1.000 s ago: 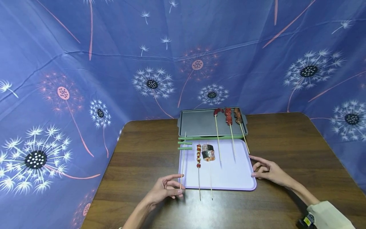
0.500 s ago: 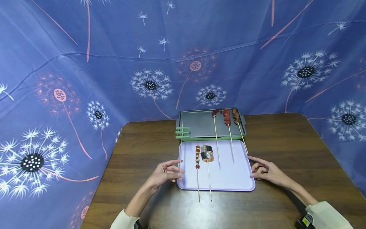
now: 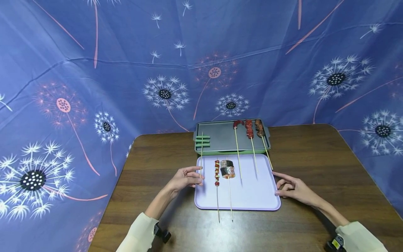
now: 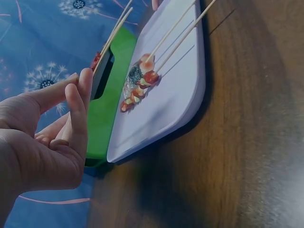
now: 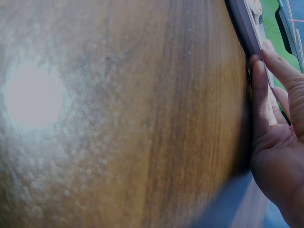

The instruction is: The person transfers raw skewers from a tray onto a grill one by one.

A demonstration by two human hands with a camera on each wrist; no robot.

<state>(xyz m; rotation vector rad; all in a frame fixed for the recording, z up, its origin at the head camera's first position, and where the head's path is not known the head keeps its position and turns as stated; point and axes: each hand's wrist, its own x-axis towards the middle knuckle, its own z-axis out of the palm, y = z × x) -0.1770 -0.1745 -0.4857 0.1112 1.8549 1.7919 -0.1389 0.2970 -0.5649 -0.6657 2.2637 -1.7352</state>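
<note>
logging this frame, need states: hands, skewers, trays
left hand: pinches the green bean skewer
green bean skewer: beans over the grill tray's left end
right hand: fingers straight, against the purple tray's right edge
purple tray: flat, holds two skewers
grill tray: three meat skewers lean on it

Left hand (image 3: 185, 177): pinches green-bean skewer (image 3: 202, 150) over grill pan (image 3: 220, 134).
Right hand (image 3: 291, 189): rests against lilac tray (image 3: 252, 196).
Tray: two skewers.
Pan: three meat skewers (image 3: 250, 128).
Tabletop (image 3: 315, 168): dark wood.
</note>
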